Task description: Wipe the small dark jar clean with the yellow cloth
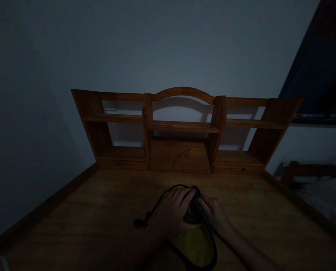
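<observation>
Dim light over the wooden table (100,210). Near the front middle, flat on the wood: a yellow pouch (196,246) with black trim. Left hand (175,210) down on the pouch's far end, fingers curled and close together over the fabric. Right hand (213,214) just beside it, fingers bent inward, tips meeting a dark round thing (192,216) between the two hands. Too dark to tell whether either hand grips or only touches. Black cord (141,223) trailing off the pouch to the left, lying on the table. Farther back, against the wall (168,45), a wooden shelf unit (182,126) with an arched top.
</observation>
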Tool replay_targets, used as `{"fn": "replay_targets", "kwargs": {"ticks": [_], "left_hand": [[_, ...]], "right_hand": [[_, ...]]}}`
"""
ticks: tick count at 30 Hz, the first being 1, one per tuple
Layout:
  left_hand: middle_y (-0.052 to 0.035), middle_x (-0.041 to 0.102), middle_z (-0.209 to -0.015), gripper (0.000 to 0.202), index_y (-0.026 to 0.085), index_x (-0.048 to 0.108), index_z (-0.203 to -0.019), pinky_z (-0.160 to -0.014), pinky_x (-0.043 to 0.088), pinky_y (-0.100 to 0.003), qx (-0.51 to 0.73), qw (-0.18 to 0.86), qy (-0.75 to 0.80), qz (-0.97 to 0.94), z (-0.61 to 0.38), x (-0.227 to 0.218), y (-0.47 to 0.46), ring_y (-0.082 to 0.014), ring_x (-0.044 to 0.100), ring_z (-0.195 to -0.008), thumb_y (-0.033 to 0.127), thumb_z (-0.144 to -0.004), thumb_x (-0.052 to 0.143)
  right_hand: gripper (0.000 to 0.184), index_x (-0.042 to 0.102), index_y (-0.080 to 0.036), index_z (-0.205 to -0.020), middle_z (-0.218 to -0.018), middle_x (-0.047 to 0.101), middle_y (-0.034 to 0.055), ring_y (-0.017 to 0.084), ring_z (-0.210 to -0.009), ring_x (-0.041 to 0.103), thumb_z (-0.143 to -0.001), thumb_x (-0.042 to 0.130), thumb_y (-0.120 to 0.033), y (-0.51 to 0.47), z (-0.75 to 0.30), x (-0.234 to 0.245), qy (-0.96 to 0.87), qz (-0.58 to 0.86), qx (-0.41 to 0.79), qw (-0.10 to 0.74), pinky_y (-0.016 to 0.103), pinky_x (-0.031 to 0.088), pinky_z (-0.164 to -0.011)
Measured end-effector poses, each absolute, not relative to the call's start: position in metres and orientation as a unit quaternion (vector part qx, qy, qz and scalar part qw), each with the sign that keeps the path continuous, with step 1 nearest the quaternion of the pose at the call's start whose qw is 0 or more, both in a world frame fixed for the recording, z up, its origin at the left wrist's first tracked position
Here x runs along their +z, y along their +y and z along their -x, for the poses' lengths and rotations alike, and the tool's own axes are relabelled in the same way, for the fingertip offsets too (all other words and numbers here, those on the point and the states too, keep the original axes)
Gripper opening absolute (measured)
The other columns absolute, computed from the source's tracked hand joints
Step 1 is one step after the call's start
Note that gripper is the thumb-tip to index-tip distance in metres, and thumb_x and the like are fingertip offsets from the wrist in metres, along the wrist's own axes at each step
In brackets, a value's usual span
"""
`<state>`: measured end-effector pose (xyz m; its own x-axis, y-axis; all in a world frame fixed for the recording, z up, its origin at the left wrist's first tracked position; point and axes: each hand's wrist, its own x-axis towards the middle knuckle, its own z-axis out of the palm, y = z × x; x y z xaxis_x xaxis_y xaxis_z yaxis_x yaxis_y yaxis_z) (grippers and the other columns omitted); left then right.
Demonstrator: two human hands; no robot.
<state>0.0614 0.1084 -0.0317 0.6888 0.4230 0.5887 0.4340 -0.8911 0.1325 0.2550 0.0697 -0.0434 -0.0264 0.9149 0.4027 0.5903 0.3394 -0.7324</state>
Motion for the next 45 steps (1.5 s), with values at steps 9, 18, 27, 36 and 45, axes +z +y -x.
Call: {"fn": "replay_targets", "kwargs": {"ticks": [9,18,27,36,45], "left_hand": [[-0.0153,0.051,-0.129,0.090,0.017,0.035,-0.135,-0.099,0.044,-0.047,-0.363,-0.055,-0.289,0.884,-0.063,-0.037,0.116,-0.0314,0.050,-0.118,0.058,-0.064,0.072],[-0.0159,0.051,-0.130,0.091,0.016,0.030,-0.142,-0.099,0.042,-0.046,-0.326,0.020,-0.241,0.914,-0.058,-0.037,0.118,-0.0314,0.050,-0.118,0.059,-0.071,0.067],[-0.0171,0.050,-0.132,0.100,0.014,0.026,-0.144,-0.100,0.040,-0.046,-0.278,0.077,-0.213,0.934,-0.057,-0.037,0.112,-0.0332,0.051,-0.118,0.063,-0.067,0.068],[-0.0148,0.055,-0.128,0.100,0.015,0.030,-0.142,-0.101,0.042,-0.044,-0.337,-0.005,-0.225,0.914,-0.063,-0.036,0.110,-0.0308,0.054,-0.115,0.069,-0.065,0.065],[-0.0144,0.053,-0.130,0.096,0.017,0.028,-0.143,-0.102,0.040,-0.046,-0.348,-0.008,-0.242,0.905,-0.063,-0.042,0.114,-0.0316,0.052,-0.117,0.065,-0.068,0.064]], "right_hand": [[0.035,0.070,-0.015,-0.081,-0.076,0.070,0.0034,0.023,-0.073,0.064,-0.090,0.054,-0.044,0.074,-0.248,-0.046,-0.618,0.561,0.236,0.498,0.025,0.047,-0.061],[0.025,0.067,-0.016,-0.101,-0.090,0.071,0.0051,0.024,-0.082,0.065,-0.087,0.060,-0.035,0.072,-0.245,-0.039,-0.633,0.509,0.310,0.494,0.030,0.051,-0.072],[0.025,0.065,-0.018,-0.111,-0.100,0.070,0.0049,0.023,-0.085,0.064,-0.090,0.055,-0.028,0.071,-0.244,-0.039,-0.682,0.486,0.286,0.466,0.030,0.050,-0.076],[0.029,0.068,-0.020,-0.083,-0.077,0.071,0.0049,0.023,-0.067,0.067,-0.095,0.044,-0.032,0.072,-0.257,-0.045,-0.711,0.541,0.196,0.403,0.027,0.043,-0.059],[0.029,0.068,-0.019,-0.089,-0.081,0.072,0.0052,0.025,-0.075,0.067,-0.093,0.049,-0.040,0.072,-0.248,-0.044,-0.677,0.546,0.228,0.437,0.027,0.048,-0.063]]}}
